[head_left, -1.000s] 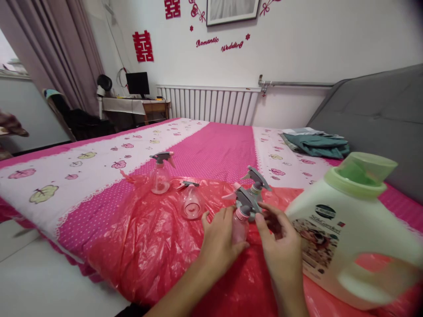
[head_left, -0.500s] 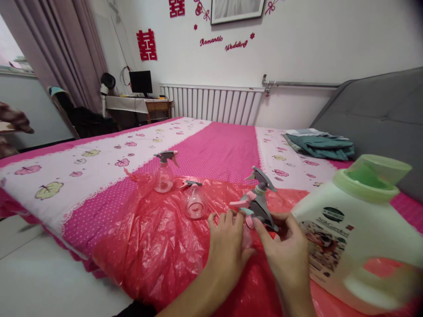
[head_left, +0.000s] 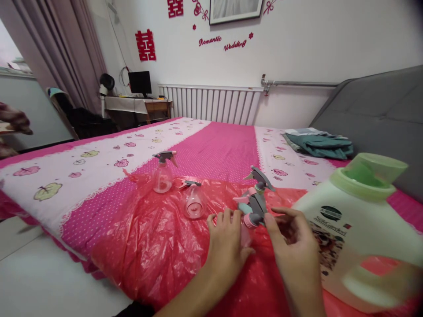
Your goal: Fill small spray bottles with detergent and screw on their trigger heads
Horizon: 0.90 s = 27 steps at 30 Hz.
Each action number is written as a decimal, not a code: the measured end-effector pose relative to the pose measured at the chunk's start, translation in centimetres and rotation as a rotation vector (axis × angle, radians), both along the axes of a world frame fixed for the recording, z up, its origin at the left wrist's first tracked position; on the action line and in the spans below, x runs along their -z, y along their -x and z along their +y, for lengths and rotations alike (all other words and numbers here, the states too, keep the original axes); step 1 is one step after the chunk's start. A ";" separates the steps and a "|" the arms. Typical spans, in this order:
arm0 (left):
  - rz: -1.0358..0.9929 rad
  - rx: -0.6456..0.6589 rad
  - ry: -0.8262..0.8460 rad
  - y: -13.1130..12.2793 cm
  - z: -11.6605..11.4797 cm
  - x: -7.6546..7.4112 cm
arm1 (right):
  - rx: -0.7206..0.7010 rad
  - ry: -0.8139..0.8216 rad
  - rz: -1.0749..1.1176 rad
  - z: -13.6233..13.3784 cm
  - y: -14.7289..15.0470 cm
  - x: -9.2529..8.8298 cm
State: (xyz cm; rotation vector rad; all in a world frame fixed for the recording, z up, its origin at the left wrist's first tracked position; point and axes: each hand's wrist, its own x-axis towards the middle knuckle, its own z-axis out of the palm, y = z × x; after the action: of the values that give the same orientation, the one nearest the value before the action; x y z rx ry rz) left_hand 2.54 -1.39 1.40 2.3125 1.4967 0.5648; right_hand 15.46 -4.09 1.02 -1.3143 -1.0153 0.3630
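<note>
Gripping a sprayer [head_left: 254, 214] on red plastic

From my end, through the head camera, I see the sprayer near the middle of the scene, low over the plastic [head_left: 155, 251]; whether its base touches down I cannot tell, as the left hand [head_left: 226, 244] hides most of the body. What shows of that body is clear, taking on a pinkish tint. Above it sits a pink collar, then a rounded grey neck and a slim grey head with a pink trigger pointing left. The whole thing leans a little to the right.

My left hand is wrapped around the body, fingers on the far side and thumb on the near one. My right hand [head_left: 294, 242] is at the back of the grey head, thumb and forefinger bent toward it; I cannot tell whether they pinch it.

Just beyond stands a green-necked sprayer [head_left: 260, 185], grey on top, partly covered by the one I hold. To the left are two clear bottles, both upright with grey heads and pink triggers: the near bottle [head_left: 194, 203] and the far bottle [head_left: 162, 179]. A pale jug [head_left: 363, 220] with a green cap stands at the right. The plastic lies on a pink bed [head_left: 224, 145].
</note>
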 end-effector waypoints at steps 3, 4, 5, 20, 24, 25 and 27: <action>0.030 -0.007 -0.011 -0.2 -0.1 -0.2 | 0.027 0.019 -0.025 -0.2 -0.5 -0.1; 0.041 -0.008 -0.018 -0.3 -0.2 -0.2 | 0.026 0.019 -0.029 -0.3 -0.6 -0.2; 0.049 -0.009 -0.022 -0.4 -0.3 -0.2 | 0.021 0.013 -0.037 -0.4 -0.6 -0.3; 0.064 -0.002 -0.056 -0.8 -0.7 0.4 | -0.089 0.012 -0.037 -0.6 0.3 -0.6; 0.049 -0.013 -0.049 -0.5 -0.5 0.1 | -0.089 0.004 -0.005 -0.5 0.1 -0.6; 0.047 -0.013 -0.046 -0.5 -0.5 0.1 | -0.072 0.000 -0.007 -0.4 0.1 -0.6; 0.050 -0.013 -0.043 -0.4 -0.5 0.0 | -0.039 0.000 -0.020 -0.2 -0.1 -0.5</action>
State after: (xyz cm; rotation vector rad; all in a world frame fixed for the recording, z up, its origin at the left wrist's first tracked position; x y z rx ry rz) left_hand 2.95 -1.90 1.38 2.3676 1.5376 0.5508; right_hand 15.51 -4.28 1.55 -1.3020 -1.0583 0.3799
